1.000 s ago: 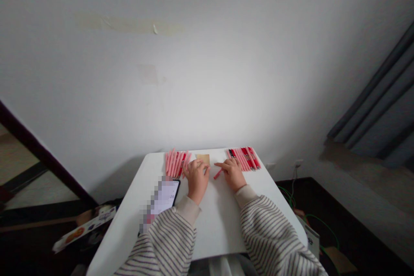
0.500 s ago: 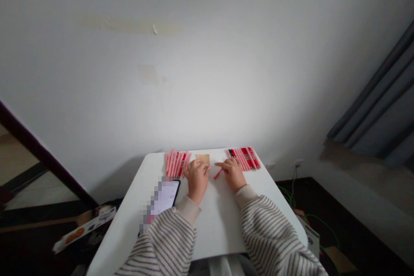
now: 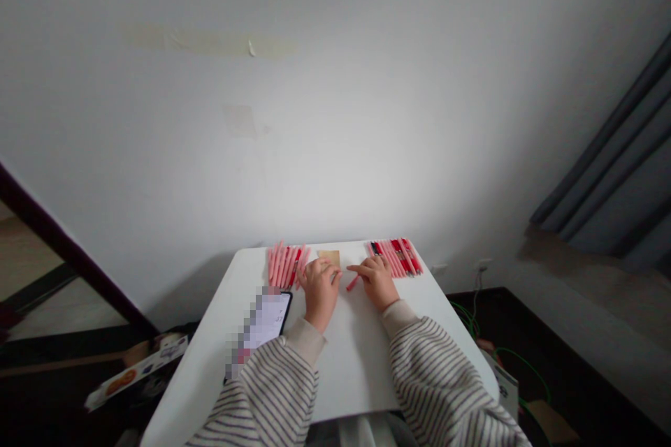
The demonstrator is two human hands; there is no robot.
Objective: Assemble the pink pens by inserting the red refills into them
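Observation:
My left hand (image 3: pixel 320 290) rests on the white table (image 3: pixel 346 356) with its fingers curled, close to a pink pen piece near its fingertips. My right hand (image 3: pixel 376 281) is closed on a red-pink pen (image 3: pixel 352 283) that points toward the left hand. A row of pink and red pens (image 3: pixel 286 264) lies just left of my left hand. A second row of pink and red pens (image 3: pixel 397 255) lies just behind my right hand. A small tan card (image 3: pixel 329 256) sits between the rows at the far edge. Both sleeves are striped.
A phone (image 3: pixel 261 327) with a lit screen lies on the table's left part. The wall stands right behind the table. A printed box (image 3: pixel 137 370) lies on the dark floor at left, green cables (image 3: pixel 503 356) at right, and a grey curtain (image 3: pixel 618 181) hangs far right.
Almost nothing differs; my left hand's fingers have shifted slightly toward the pen in my right hand.

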